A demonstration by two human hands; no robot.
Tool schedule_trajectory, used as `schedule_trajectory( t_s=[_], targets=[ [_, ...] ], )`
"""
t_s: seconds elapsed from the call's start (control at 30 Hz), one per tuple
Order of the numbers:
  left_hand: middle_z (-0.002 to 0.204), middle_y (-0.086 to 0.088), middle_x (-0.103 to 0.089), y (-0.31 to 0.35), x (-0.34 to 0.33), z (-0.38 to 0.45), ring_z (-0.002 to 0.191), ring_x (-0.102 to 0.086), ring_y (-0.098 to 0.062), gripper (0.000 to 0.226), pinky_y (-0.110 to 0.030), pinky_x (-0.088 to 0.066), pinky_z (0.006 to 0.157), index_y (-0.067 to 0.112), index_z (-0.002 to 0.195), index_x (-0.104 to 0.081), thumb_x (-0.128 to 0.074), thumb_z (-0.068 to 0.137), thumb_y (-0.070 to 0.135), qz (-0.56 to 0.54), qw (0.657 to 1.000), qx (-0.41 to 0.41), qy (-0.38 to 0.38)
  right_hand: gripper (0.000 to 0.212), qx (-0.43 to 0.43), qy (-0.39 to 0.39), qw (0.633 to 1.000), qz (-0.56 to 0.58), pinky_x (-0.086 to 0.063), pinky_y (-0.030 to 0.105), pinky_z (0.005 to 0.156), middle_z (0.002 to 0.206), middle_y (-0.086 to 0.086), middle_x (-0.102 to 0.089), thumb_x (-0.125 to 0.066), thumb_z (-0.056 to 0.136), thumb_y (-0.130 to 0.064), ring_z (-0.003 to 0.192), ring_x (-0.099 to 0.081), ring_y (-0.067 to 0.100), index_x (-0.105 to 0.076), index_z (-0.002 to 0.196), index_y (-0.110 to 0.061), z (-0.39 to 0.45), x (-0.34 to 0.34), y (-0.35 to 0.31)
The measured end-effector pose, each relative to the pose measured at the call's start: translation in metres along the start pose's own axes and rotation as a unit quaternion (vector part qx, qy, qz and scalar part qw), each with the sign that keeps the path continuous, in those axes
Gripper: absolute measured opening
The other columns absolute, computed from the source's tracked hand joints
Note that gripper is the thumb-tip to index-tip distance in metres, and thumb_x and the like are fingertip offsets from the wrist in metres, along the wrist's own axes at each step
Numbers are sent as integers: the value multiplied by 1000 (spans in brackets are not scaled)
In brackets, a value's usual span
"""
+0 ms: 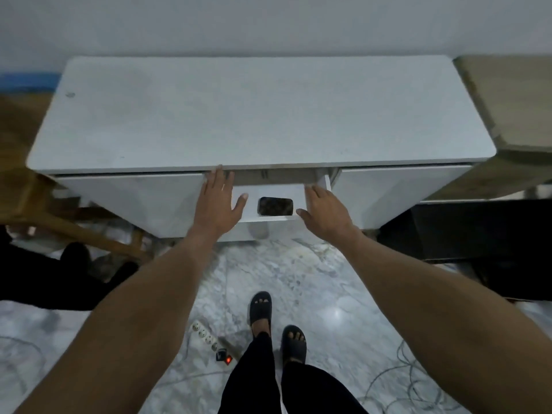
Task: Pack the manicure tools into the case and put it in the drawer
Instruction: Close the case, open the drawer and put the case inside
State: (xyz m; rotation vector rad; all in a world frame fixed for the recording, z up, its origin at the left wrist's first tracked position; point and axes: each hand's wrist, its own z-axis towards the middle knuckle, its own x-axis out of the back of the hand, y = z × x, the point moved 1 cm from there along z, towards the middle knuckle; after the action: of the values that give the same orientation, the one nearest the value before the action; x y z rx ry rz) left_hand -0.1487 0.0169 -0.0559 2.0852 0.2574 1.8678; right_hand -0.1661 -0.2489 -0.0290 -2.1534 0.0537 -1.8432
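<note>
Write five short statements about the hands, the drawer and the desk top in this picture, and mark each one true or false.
1. Both hands rest on the front of the middle drawer. True: the left hand is at its left edge, the right hand at its right.
2. The drawer is pulled all the way out. False: it stands out only slightly from the desk.
3. The manicure case lies on the desk top. False: no case shows there.
4. The drawer front has a dark cut-out handle. True.
5. The right hand holds a tool. False: its fingers lie flat on the panel, holding nothing.
</note>
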Motion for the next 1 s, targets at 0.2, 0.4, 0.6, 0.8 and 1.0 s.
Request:
schedule_trajectory(
  t_s=[0.2,0.4,0.6,0.8,1.0],
  targets=[
    [170,-26,-27,2,-29,-72,159,-24,-42,65,-53,-18,131,1,159,-39,-41,110,44,16,999,28,-27,69,-2,-46,999,-17,-32,46,115,154,15,-32,-50,98,-42,142,-31,31,-23,150,-6,-43,-13,5],
    [173,-21,-21,6,-48,-98,162,-15,-37,82,-47,-11,132,-1,163,-28,-28,102,54,-8,999,47,-26,76,-5,-118,992,-52,-14,47,122,164,11,-4,-39,100,-48,151,-5,26,-4,155,-7,-64,-34,12],
    [175,-18,-10,2,-58,-96,164,-4,-34,91,-43,-3,132,1,166,-16,-25,101,64,-4,999,36,-18,83,-12,-119,991,-67,-12,47,122,164,13,4,-40,99,-51,151,2,29,2,154,-5,-63,-41,10],
    [176,-15,-7,-9,-56,-69,165,-1,-30,102,-38,2,131,4,167,-12,-16,93,74,-8,1000,14,-16,86,-21,-124,990,-63,-11,47,122,163,13,7,-43,98,-50,151,5,28,5,154,-5,-36,-39,13],
    [177,-13,-6,-17,-51,-29,165,-1,-28,97,-40,-1,134,6,168,-11,-21,96,70,-7,1000,5,-13,85,-39,-126,990,-59,-10,46,122,163,12,8,-42,99,-49,151,7,27,6,154,-6,2,-33,15]
  ],
)
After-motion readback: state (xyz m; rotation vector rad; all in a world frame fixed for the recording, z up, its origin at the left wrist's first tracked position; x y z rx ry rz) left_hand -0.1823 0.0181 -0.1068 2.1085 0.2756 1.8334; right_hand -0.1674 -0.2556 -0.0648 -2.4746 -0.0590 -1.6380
